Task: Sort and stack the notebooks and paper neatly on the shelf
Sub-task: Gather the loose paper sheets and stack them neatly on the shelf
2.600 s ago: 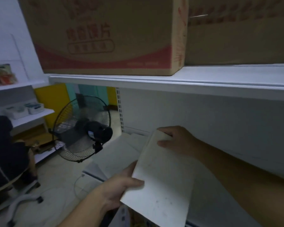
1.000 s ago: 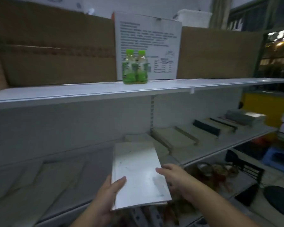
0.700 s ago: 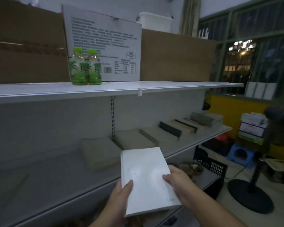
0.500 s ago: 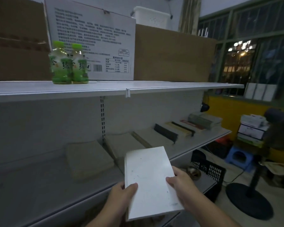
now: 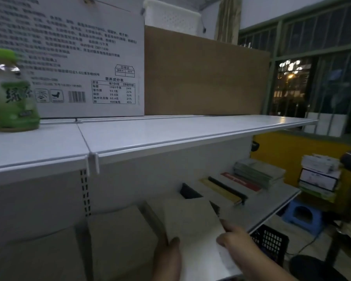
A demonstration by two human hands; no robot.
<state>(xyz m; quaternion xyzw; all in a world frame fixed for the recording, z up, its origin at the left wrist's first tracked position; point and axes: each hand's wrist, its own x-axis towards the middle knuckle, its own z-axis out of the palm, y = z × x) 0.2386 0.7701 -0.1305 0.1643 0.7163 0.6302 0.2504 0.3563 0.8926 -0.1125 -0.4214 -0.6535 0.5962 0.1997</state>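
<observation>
Pale, off-white card covers the notebook (image 5: 193,224) that both hands hold, slightly tilted, its far end over the lower shelf (image 5: 261,206) and its near end toward the person. The left grip (image 5: 167,256) (a bare hand) is curled round the notebook's near-left edge, thumb lying on the cover and the other fingers hidden beneath. The right grip (image 5: 238,247) is closed on the notebook's right edge, thumb pressed on the cover and forefinger stretched along the edge toward the far corner. Another pale cover shows under the notebook's left side; whether the two touch cannot be told.

Just left of the notebook a beige stack of notebooks (image 5: 118,236) lies flat on the same shelf, and farther left sits a dimmer pale stack (image 5: 39,258). Beyond the notebook's far edge lies a dark-spined book (image 5: 188,192), then a row of flat notebooks (image 5: 229,187) with yellow, black and red spines, and farthest right a green stack (image 5: 257,172).

Above the notebook runs the upper shelf (image 5: 170,134), carrying a white printed carton (image 5: 79,57), a brown carton (image 5: 205,74) with a white perforated basket (image 5: 170,17) over it, and (far up-left) a green tea bottle (image 5: 16,94).

Right of the notebook and lower stand a black crate (image 5: 272,242) and a blue stool (image 5: 302,216). Farther right, boxes (image 5: 318,175) are piled against a yellow wall (image 5: 288,153) under a barred window (image 5: 322,78).
</observation>
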